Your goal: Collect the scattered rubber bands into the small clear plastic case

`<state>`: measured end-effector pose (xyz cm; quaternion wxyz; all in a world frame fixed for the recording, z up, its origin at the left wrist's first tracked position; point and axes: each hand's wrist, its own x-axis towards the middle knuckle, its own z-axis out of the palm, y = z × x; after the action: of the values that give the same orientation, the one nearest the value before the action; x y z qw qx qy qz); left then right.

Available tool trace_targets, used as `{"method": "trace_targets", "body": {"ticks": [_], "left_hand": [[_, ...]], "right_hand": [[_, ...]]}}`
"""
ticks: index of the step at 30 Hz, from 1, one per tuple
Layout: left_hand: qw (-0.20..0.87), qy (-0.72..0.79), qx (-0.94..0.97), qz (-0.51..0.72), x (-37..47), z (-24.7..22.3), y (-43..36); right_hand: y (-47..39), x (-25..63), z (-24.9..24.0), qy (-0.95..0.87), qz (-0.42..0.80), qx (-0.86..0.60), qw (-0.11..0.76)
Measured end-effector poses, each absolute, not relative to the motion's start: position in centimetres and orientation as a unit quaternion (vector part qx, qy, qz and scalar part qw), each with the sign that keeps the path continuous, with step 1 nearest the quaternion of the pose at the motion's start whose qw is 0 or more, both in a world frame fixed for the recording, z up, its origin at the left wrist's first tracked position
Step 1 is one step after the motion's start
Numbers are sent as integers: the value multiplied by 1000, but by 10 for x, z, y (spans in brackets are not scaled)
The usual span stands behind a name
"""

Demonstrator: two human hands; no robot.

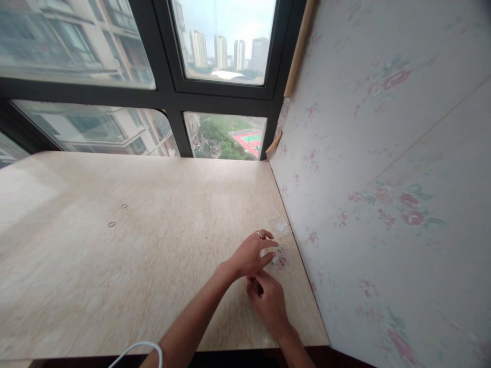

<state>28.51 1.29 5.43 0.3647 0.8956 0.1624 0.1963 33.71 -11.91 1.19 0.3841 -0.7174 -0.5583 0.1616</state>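
My left hand (253, 254), with a ring on one finger, reaches across to the right above the pale marbled surface. Its fingers are stretched and apart, with the fingertips at the edge of a small clear plastic bag (282, 259) that has reddish and dark bits in it. Just below, my right hand (270, 300) has its thumb and fingertips pressed together in a pinch. What they hold, if anything, is too small to make out. Beyond the fingers, against the wall, lies another clear plastic bag (281, 227).
Two thin rings (124, 206) lie apart on the left part of the marbled sill (172, 230). A floral-papered wall (364, 153) bounds the right side. Dark-framed windows (164, 97) stand at the back. A white cable (143, 344) loops at the front edge near my left forearm.
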Motion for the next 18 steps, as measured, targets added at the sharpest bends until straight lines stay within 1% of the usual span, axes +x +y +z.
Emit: {"method": "trace_targets", "body": {"ticks": [2,5,10,14,18], "left_hand": [[375,191,874,243,265,50,20],[362,264,841,302,224,39,32],[268,412,791,365,140,23,45],[203,483,754,397,79,18,51],[171,545,702,425,35,14,50]], "right_hand": [[-120,337,12,-560,175,-709,391],[-122,338,11,-570,182,-704,383],[-123,339,9,-556,208,-708,382],[-114,341,9,-487,300,-710,411],[-91,329,18,-445,384,-679,441]]}}
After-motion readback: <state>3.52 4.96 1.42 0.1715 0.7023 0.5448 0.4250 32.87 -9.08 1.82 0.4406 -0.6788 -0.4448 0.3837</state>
